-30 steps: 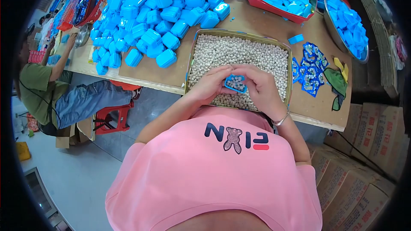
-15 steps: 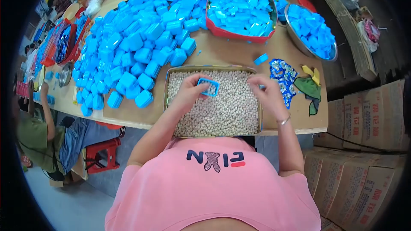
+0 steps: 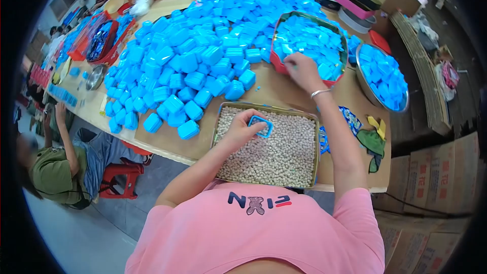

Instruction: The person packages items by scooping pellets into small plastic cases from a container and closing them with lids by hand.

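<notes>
My left hand [image 3: 242, 133] is closed round a small blue plastic box [image 3: 261, 127] over the tray of pale pellets [image 3: 269, 160]. Something pale lies inside the box, too small to name. My right hand [image 3: 303, 72] reaches to the near left side of the red-rimmed tray [image 3: 276, 63], which is heaped with flat blue plastic pieces [image 3: 317, 40]. Its fingers are curled in; whatever they may hold is hidden.
A large heap of blue boxes [image 3: 187, 81] covers the table's left and back. At right stand a metal bowl of blue pieces [image 3: 381, 76], a green cloth scrap [image 3: 372, 143] and cartons [image 3: 426, 177]. Another person [image 3: 58, 170] sits at left beside a red stool [image 3: 120, 180].
My right hand has moved from above the pellets forward to the red-rimmed tray. My left hand still holds the box. The camera view has shifted, so the table appears lower and further right.
</notes>
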A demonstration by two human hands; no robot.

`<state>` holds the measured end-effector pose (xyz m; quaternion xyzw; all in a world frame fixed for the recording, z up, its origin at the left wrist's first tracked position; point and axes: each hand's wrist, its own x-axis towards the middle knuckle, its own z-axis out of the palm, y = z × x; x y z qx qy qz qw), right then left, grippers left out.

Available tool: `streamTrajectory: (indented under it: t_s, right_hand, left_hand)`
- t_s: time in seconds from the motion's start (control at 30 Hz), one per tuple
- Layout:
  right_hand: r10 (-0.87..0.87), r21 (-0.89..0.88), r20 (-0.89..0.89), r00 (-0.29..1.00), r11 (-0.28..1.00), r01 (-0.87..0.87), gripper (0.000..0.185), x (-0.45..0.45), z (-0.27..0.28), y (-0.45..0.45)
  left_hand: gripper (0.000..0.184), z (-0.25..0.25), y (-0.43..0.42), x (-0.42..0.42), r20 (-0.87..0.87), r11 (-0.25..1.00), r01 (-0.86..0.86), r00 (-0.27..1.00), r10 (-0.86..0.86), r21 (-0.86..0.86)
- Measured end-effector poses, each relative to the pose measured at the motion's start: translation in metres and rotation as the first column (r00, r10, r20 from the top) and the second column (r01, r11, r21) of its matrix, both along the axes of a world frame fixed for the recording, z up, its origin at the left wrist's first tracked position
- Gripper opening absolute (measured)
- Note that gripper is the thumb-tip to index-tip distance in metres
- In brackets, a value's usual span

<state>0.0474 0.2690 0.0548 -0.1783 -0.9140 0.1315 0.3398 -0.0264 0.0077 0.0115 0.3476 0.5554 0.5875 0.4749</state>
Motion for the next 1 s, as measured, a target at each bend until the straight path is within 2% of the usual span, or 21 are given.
streamTrajectory:
  t_s: [0.03, 0.07, 0.1, 0.17, 0.33, 0.4, 0.43, 0.5, 0.53, 0.57, 0.63, 0.67, 0.73, 0.77, 0.83, 0.93, 1.0]
  right_hand:
    - [0.122, 0.215, -0.025, 0.992, 0.970, -0.114, 0.015, -0.010, -0.004, -0.010]
    - [0.080, 0.396, -0.056, 0.995, 0.917, -0.051, 0.024, -0.018, -0.011, -0.017]
    - [0.088, 0.394, -0.061, 0.994, 0.917, -0.057, 0.024, -0.021, -0.020, -0.018]
    - [-0.157, 0.097, 0.251, 0.955, 0.986, 0.137, 0.031, -0.018, -0.034, -0.011]
    - [-0.194, 0.144, 0.244, 0.950, 0.976, 0.163, 0.029, 0.004, -0.036, -0.008]
    - [-0.320, 0.154, 0.242, 0.916, 0.945, 0.289, 0.023, 0.010, -0.030, -0.011]
    - [-0.319, 0.159, 0.246, 0.915, 0.945, 0.287, 0.023, 0.007, -0.022, -0.015]
    - [-0.386, 0.504, 0.098, 0.917, 0.814, 0.289, 0.015, -0.005, -0.010, -0.031]
    - [-0.355, 0.385, 0.268, 0.896, 0.892, 0.238, 0.014, -0.019, -0.006, -0.035]
    - [-0.357, 0.386, 0.263, 0.896, 0.890, 0.242, 0.014, -0.035, -0.010, -0.033]
    - [-0.195, 0.159, 0.303, 0.933, 0.975, 0.152, 0.021, -0.069, -0.031, -0.020]
    - [-0.194, 0.162, 0.293, 0.936, 0.975, 0.152, 0.021, -0.084, -0.049, -0.005]
    - [-0.246, 0.490, 0.076, 0.966, 0.853, 0.179, 0.029, -0.109, -0.072, 0.013]
    - [-0.240, 0.493, 0.069, 0.968, 0.852, 0.176, 0.029, -0.113, -0.076, 0.015]
    - [-0.324, 0.202, 0.463, 0.825, 0.945, 0.258, 0.028, -0.111, -0.075, 0.003]
    - [-0.288, 0.258, 0.490, 0.823, 0.949, 0.179, 0.023, -0.084, -0.072, -0.009]
    - [-0.233, 0.308, 0.511, 0.827, 0.948, 0.077, 0.020, -0.050, -0.065, -0.027]
  left_hand:
    - [0.019, -0.001, 0.000, -0.001, -0.004, 1.000, -0.015, 1.000, 0.015, -0.003]
    - [0.019, -0.002, 0.000, -0.002, -0.005, 1.000, -0.007, 1.000, 0.007, -0.005]
    - [0.019, -0.003, 0.001, -0.003, -0.005, 1.000, 0.005, 1.000, -0.005, -0.006]
    - [0.019, 0.001, -0.001, -0.001, -0.011, 1.000, -0.010, 1.000, 0.010, 0.005]
    - [0.017, 0.002, -0.002, -0.001, -0.069, 0.998, -0.051, 0.996, 0.053, 0.030]
    - [0.017, 0.000, 0.000, -0.001, -0.097, 0.998, -0.045, 0.994, 0.049, 0.038]
    - [0.017, -0.005, 0.001, -0.001, -0.083, 0.997, -0.036, 0.996, 0.042, 0.071]
    - [0.017, -0.006, 0.002, 0.000, -0.065, 0.994, -0.025, 0.997, 0.032, 0.105]
    - [0.017, -0.002, 0.000, 0.000, -0.079, 0.998, -0.001, 0.997, 0.006, 0.066]
    - [0.017, 0.001, 0.000, -0.002, -0.097, 0.999, 0.021, 0.995, -0.019, 0.028]
    - [0.017, -0.004, 0.001, -0.001, -0.081, 0.999, 0.002, 0.997, 0.002, 0.044]
    - [0.017, -0.006, 0.001, -0.001, -0.056, 0.998, -0.021, 0.998, 0.024, 0.058]
    - [0.017, -0.006, -0.001, -0.003, -0.061, 0.999, -0.025, 0.998, 0.028, 0.044]
    - [0.017, -0.005, -0.002, -0.004, -0.053, 0.999, -0.027, 0.998, 0.028, 0.026]
    - [0.017, 0.001, -0.005, -0.005, -0.009, 0.999, -0.053, 0.999, 0.053, 0.012]
    - [0.017, -0.004, -0.003, -0.005, -0.032, 0.998, -0.053, 0.998, 0.054, 0.028]
    - [0.020, 0.002, -0.003, -0.004, -0.140, 0.993, -0.037, 0.989, 0.053, 0.116]
